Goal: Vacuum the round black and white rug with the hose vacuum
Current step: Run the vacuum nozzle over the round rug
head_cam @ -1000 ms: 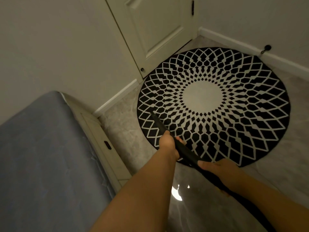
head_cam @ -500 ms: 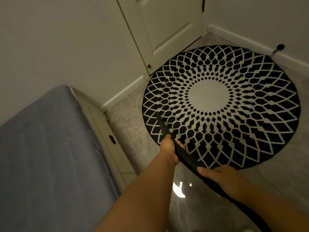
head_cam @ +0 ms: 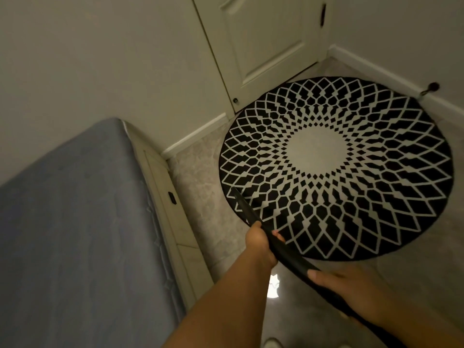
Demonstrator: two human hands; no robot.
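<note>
The round black and white rug [head_cam: 336,167] lies on the grey floor in the corner by the door. A black vacuum hose nozzle [head_cam: 244,209] slants from lower right up to the left, its tip resting on the rug's near left edge. My left hand [head_cam: 259,241] grips the nozzle partway up. My right hand [head_cam: 351,287] holds the hose lower down, fingers wrapped round it. The rest of the hose runs off the bottom right of the frame.
A bed with a blue-grey mattress [head_cam: 75,234] and a pale frame [head_cam: 170,209] fills the left side. A white door [head_cam: 263,41] and baseboards close the corner behind the rug. A door stopper [head_cam: 431,87] sticks out of the right baseboard. Glossy floor [head_cam: 200,192] separates bed and rug.
The nozzle tip has slid toward the rug's left edge, with both hands keeping their hold. The view has shifted a little, so the rug sits further right.
</note>
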